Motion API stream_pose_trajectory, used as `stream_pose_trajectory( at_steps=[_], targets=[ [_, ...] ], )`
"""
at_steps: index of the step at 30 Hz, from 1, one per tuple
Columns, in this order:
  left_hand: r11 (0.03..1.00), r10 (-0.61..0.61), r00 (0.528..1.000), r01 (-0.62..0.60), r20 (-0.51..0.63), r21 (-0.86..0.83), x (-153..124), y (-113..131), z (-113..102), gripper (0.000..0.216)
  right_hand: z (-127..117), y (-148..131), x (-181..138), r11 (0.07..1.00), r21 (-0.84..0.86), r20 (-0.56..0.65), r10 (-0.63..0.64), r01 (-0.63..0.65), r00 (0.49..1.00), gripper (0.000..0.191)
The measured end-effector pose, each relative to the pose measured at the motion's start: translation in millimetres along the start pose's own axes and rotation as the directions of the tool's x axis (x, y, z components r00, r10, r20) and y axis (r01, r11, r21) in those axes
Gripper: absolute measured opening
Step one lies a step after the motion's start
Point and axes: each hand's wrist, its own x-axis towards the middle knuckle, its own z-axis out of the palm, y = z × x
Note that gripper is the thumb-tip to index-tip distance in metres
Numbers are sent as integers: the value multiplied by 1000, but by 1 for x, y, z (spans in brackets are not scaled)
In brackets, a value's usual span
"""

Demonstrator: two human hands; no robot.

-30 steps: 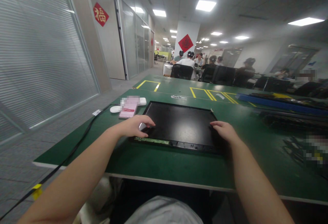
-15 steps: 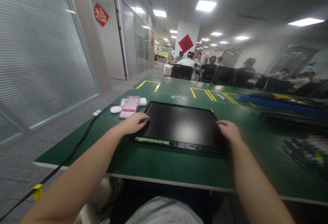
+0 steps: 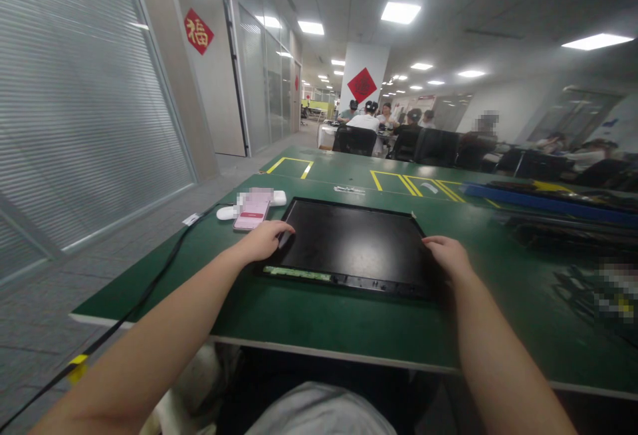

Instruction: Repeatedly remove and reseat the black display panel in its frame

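Item: one black flat panel (image 3: 349,239), glossy face up, lying on the green bench (image 3: 309,325) in front of me, with its long side toward me.
Detail: a green circuit strip (image 3: 296,273) along the left part of its near edge.
My left hand (image 3: 263,241): at the panel's left edge, fingers bent over the rim.
My right hand (image 3: 451,257): at the opposite edge, fingers loosely bent against it. I cannot tell whether either set is gripping, since the underside is hidden.
Reason, as I judge it: one hand per side steadies the panel evenly and keeps my palms off most of its face.
Adjacent: phone (image 3: 252,216), beyond my left hand, beside the panel, presumably out of the way yet readable.
Farther right: a long blue piece (image 3: 528,198) among dark parts, well apart from the panel.
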Motion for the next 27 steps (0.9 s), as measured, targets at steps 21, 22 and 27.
stream_pose_trajectory(
  at_steps=[21,22,27],
  targets=[
    [997,-59,991,53,-121,-47,1,-6,10,50,1,-4,-4,1000,10,-22,-6,6,1000,26],
    [996,-87,989,84,-120,-28,1,-5,11,53,0,-4,-5,1000,1,-24,-18,18,1000,26],
    [984,-158,987,160,-26,73,0,-1,8,54,-1,-8,-9,1000,-9,-22,-28,28,999,26]
  ],
)
